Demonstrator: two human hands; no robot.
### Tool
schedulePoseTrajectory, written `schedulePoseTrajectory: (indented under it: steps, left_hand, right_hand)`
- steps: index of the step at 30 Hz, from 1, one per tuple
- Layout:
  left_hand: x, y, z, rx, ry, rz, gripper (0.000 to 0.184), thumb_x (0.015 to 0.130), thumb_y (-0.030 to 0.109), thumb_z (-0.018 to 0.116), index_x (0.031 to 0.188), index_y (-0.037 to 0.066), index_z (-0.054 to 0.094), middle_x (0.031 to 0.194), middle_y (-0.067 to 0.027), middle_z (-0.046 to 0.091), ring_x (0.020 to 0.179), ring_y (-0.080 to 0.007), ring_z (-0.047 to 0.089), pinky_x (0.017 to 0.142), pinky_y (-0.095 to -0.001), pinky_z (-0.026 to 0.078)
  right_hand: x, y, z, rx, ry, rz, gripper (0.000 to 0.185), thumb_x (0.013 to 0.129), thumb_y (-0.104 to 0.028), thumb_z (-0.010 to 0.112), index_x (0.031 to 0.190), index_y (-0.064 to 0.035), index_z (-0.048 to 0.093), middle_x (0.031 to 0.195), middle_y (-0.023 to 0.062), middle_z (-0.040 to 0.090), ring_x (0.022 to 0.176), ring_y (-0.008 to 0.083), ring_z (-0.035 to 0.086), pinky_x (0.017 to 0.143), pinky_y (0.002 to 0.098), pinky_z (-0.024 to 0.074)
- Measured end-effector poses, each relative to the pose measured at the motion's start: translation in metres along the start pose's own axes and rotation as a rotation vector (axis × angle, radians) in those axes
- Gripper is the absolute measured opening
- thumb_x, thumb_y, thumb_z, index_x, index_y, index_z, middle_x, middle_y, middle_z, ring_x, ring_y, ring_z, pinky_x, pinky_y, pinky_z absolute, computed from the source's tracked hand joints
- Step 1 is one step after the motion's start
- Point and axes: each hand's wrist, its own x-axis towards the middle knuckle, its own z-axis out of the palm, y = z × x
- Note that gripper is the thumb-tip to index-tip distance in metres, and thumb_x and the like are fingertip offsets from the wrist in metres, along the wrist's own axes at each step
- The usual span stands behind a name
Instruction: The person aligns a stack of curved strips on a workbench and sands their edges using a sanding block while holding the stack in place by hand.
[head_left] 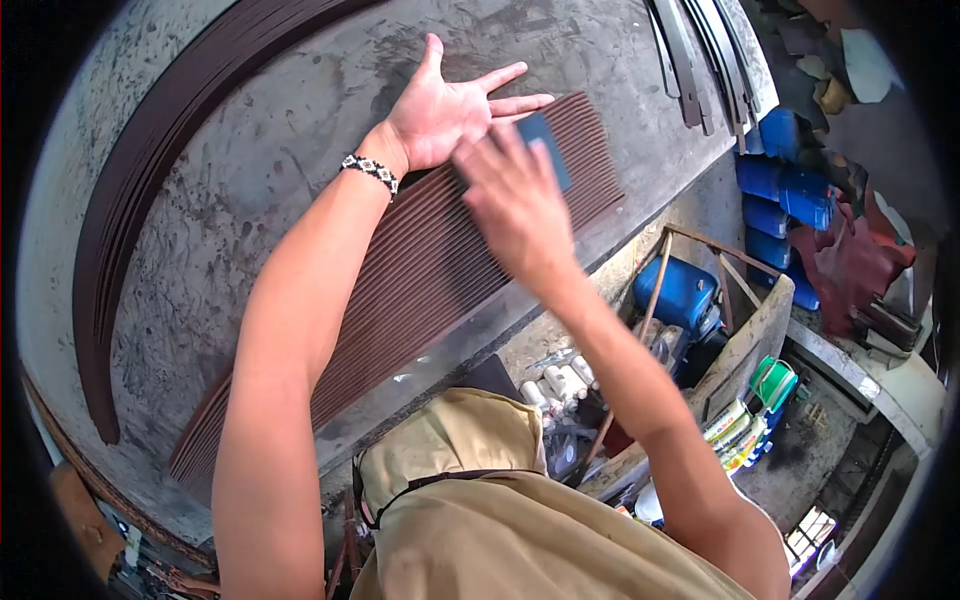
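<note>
My left hand is turned palm up with its fingers spread, holding nothing, above the far edge of a row of thin brown strips. The strips lie side by side in a long slanting band on the grey table. Just right of it, my right hand is blurred by motion, back upward, fingers stretched out over the strips. A small dark blue-grey flat piece lies on the strips beside the right fingers, which partly cover it. Whether those fingers touch it, I cannot tell.
A curved bundle of dark brown strips lies along the table's left side. More dark strips lie at the far right corner. Below the worktop stand a blue container, white bottles and a green spool-like item. Blue drums stand farther right.
</note>
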Motion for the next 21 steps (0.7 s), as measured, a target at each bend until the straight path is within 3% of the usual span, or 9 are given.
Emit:
schedulePoseTrajectory:
  steps: [2, 3, 4, 8, 10, 12, 14, 18, 21]
  left_hand:
    - [0.003, 0.000, -0.011, -0.025, -0.053, 0.029, 0.125, 0.094, 0.099, 0.005, 0.181, 0.009, 0.011, 0.182, -0.0325, 0.019, 0.169, -0.0416, 0.027, 0.139, -0.0511, 0.026]
    - [0.001, -0.001, -0.006, -0.036, -0.022, 0.025, 0.125, 0.094, 0.099, 0.007, 0.181, 0.009, 0.011, 0.181, -0.0338, 0.019, 0.169, -0.0430, 0.026, 0.138, -0.0537, 0.026]
    - [0.000, -0.001, -0.009, -0.028, -0.019, 0.033, 0.125, 0.094, 0.099, 0.007, 0.181, 0.009, 0.011, 0.181, -0.0338, 0.019, 0.168, -0.0434, 0.027, 0.139, -0.0536, 0.025]
    - [-0.005, 0.001, -0.002, -0.028, 0.002, 0.007, 0.125, 0.094, 0.100, 0.008, 0.181, 0.010, 0.010, 0.181, -0.0337, 0.019, 0.167, -0.0450, 0.030, 0.138, -0.0534, 0.027]
    - [-0.005, 0.001, 0.003, -0.025, 0.025, 0.004, 0.124, 0.094, 0.100, 0.008, 0.181, 0.011, 0.010, 0.181, -0.0338, 0.019, 0.167, -0.0449, 0.030, 0.137, -0.0532, 0.029]
    - [-0.001, -0.002, -0.001, -0.023, 0.013, 0.023, 0.123, 0.094, 0.099, 0.007, 0.181, 0.012, 0.009, 0.182, -0.0329, 0.016, 0.168, -0.0459, 0.026, 0.139, -0.0523, 0.024]
    - [-0.004, 0.000, 0.002, -0.038, 0.026, 0.009, 0.123, 0.094, 0.099, 0.006, 0.181, 0.012, 0.009, 0.183, -0.0321, 0.015, 0.169, -0.0455, 0.024, 0.140, -0.0516, 0.021]
    - [-0.004, -0.001, 0.004, -0.042, 0.018, 0.019, 0.123, 0.094, 0.099, 0.006, 0.182, 0.012, 0.009, 0.183, -0.0339, 0.012, 0.172, -0.0433, 0.017, 0.141, -0.0516, 0.017]
    - [0.003, -0.001, -0.012, -0.048, -0.034, 0.013, 0.122, 0.095, 0.099, 0.007, 0.182, 0.013, 0.007, 0.183, -0.0325, 0.012, 0.172, -0.0438, 0.016, 0.137, -0.0549, 0.028]
  right_hand:
    - [0.025, 0.043, -0.027, -0.303, -0.072, 0.222, 0.042, 0.111, -0.022, 0.063, 0.149, -0.0060, 0.070, 0.167, 0.0129, 0.057, 0.163, 0.0371, 0.042, 0.131, 0.0626, 0.0341]
    - [0.020, 0.077, -0.008, -0.203, 0.203, 0.315, 0.038, 0.113, -0.021, 0.058, 0.143, -0.0023, 0.073, 0.166, 0.0134, 0.057, 0.161, 0.0361, 0.045, 0.129, 0.0635, 0.0354]
    - [0.026, 0.071, -0.002, -0.221, 0.222, 0.343, 0.040, 0.113, -0.024, 0.059, 0.144, -0.0011, 0.071, 0.163, 0.0145, 0.060, 0.161, 0.0378, 0.046, 0.129, 0.0628, 0.0352]
    - [0.000, -0.014, 0.005, -0.033, 0.040, 0.058, 0.041, 0.110, -0.025, 0.069, 0.149, -0.0127, 0.071, 0.159, 0.0092, 0.066, 0.160, 0.0363, 0.048, 0.132, 0.0598, 0.0327]
    - [0.007, 0.022, -0.011, -0.089, 0.024, -0.017, 0.040, 0.111, -0.025, 0.068, 0.148, -0.0113, 0.072, 0.159, 0.0103, 0.066, 0.159, 0.0362, 0.049, 0.131, 0.0591, 0.0346]
    - [0.027, 0.070, -0.020, -0.201, 0.131, 0.168, 0.038, 0.111, -0.017, 0.064, 0.147, -0.0063, 0.071, 0.159, 0.0146, 0.065, 0.154, 0.0382, 0.054, 0.128, 0.0605, 0.0387]
    - [0.032, 0.078, 0.004, -0.277, 0.261, 0.314, 0.037, 0.109, -0.023, 0.067, 0.142, -0.0073, 0.072, 0.154, 0.0138, 0.067, 0.156, 0.0359, 0.052, 0.127, 0.0611, 0.0403]
    - [-0.003, -0.027, 0.012, -0.042, 0.077, 0.039, 0.042, 0.104, -0.026, 0.074, 0.142, -0.0096, 0.073, 0.155, 0.0093, 0.067, 0.157, 0.0335, 0.050, 0.128, 0.0638, 0.0376]
    - [0.019, 0.035, -0.019, -0.268, 0.069, 0.070, 0.040, 0.107, -0.026, 0.070, 0.143, -0.0091, 0.072, 0.155, 0.0092, 0.067, 0.154, 0.0326, 0.052, 0.125, 0.0600, 0.0416]
